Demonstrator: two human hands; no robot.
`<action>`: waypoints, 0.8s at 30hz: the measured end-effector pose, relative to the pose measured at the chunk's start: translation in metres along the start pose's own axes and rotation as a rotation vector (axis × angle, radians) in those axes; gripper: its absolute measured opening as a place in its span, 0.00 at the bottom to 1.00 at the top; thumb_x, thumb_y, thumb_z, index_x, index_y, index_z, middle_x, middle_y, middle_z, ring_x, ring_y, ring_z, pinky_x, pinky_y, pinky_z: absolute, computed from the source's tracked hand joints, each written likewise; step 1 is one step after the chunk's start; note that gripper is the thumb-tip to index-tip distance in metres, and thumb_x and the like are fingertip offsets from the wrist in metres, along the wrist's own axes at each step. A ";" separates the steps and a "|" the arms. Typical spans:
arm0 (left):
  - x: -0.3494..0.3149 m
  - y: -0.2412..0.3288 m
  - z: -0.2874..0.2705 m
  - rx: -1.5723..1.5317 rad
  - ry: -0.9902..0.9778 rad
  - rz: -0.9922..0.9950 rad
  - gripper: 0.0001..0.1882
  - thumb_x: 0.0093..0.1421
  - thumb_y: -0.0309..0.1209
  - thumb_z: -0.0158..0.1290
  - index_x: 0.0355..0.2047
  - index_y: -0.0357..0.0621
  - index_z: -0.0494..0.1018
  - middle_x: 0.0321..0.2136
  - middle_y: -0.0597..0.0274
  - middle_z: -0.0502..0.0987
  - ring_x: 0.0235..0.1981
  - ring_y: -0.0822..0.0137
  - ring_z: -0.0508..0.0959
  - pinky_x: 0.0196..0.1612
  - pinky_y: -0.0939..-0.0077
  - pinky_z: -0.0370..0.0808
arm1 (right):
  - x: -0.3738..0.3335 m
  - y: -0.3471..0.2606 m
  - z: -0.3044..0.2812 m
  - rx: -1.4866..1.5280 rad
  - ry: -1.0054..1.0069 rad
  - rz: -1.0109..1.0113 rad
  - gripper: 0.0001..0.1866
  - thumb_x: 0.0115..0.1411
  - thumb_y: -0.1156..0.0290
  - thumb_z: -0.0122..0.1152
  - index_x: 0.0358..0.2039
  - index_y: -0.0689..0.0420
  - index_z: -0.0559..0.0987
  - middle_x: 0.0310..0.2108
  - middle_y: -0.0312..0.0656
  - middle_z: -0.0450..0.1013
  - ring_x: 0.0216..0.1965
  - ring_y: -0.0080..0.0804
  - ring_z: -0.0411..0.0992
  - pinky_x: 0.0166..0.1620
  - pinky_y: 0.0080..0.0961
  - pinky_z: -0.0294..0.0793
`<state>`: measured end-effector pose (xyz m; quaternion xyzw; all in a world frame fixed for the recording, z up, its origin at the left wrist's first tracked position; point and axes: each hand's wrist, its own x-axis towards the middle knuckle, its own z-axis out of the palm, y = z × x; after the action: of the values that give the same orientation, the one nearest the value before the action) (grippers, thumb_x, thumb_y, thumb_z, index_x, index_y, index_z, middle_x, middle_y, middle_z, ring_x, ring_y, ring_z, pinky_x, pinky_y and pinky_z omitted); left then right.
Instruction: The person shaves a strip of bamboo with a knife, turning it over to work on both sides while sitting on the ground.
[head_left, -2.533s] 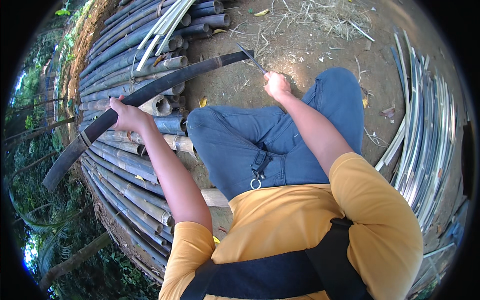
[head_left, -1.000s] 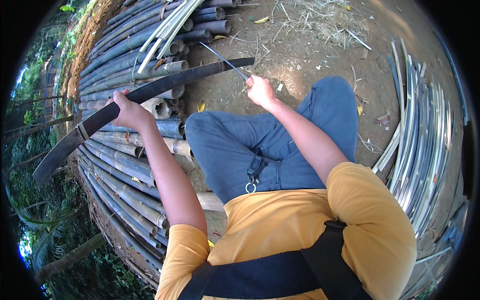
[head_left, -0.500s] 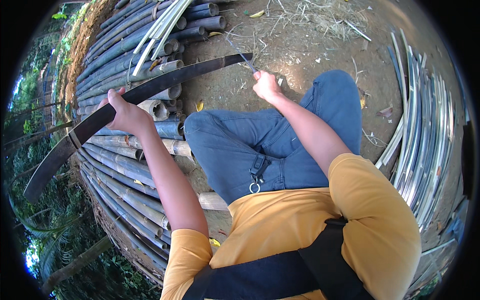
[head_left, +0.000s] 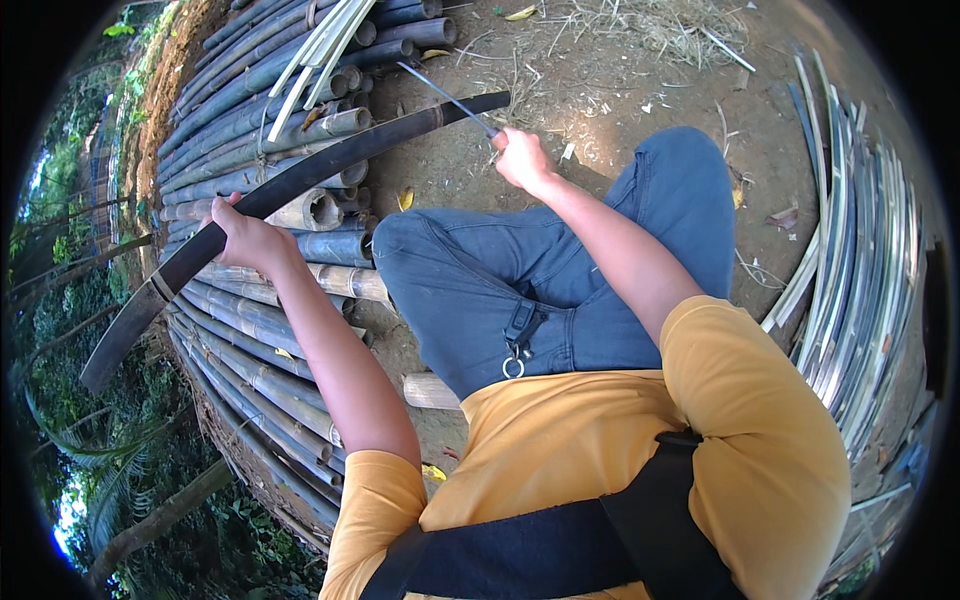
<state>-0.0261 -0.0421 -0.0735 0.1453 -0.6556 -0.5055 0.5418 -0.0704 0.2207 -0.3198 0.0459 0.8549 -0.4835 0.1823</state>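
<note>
My left hand [head_left: 248, 237] is closed around a long dark bamboo slat [head_left: 330, 160], its thumb over the slat's upper side. Pale node rings show near both ends, and the slat runs from lower left up to the far middle. In my right hand [head_left: 525, 160] is a knife [head_left: 446, 95] with a long, narrow blade, held by its handle. The blade slants up and left, crossing the slat close to its far end. Whether the edge touches the slat, I cannot tell.
Stacked bamboo poles [head_left: 300, 215] fill the left side, with pale split strips [head_left: 318, 60] lying on top. At the right lies a large bundle of thin strips [head_left: 860, 280]. Shavings [head_left: 640, 35] litter the dirt ahead. My bent legs [head_left: 560, 260] are just below my hands.
The knife blade has swung left and now shows longer beyond the slat. My right hand has shifted slightly left; the slat's near end has moved a little right and up.
</note>
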 end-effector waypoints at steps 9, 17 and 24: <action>-0.006 0.008 0.005 0.009 -0.018 0.034 0.09 0.62 0.27 0.54 0.36 0.37 0.65 0.31 0.56 0.76 0.34 0.66 0.74 0.43 0.67 0.72 | 0.002 0.001 -0.005 -0.099 -0.016 0.000 0.13 0.68 0.61 0.51 0.43 0.55 0.77 0.38 0.50 0.79 0.41 0.52 0.79 0.43 0.48 0.77; -0.008 0.008 0.004 -0.031 -0.042 0.035 0.09 0.62 0.26 0.54 0.38 0.37 0.65 0.31 0.55 0.75 0.34 0.66 0.74 0.45 0.67 0.72 | -0.007 -0.003 -0.004 -0.161 -0.024 0.065 0.13 0.69 0.59 0.50 0.45 0.52 0.76 0.41 0.51 0.79 0.45 0.50 0.78 0.46 0.46 0.77; -0.004 0.005 0.007 -0.012 -0.028 0.026 0.08 0.63 0.26 0.54 0.37 0.36 0.66 0.30 0.55 0.76 0.34 0.65 0.75 0.43 0.65 0.72 | 0.019 0.033 -0.003 -0.124 0.039 0.229 0.14 0.68 0.58 0.50 0.47 0.52 0.77 0.44 0.51 0.78 0.49 0.50 0.77 0.51 0.47 0.75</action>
<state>-0.0288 -0.0338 -0.0711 0.1264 -0.6618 -0.5041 0.5402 -0.0805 0.2388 -0.3517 0.1411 0.8757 -0.4048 0.2221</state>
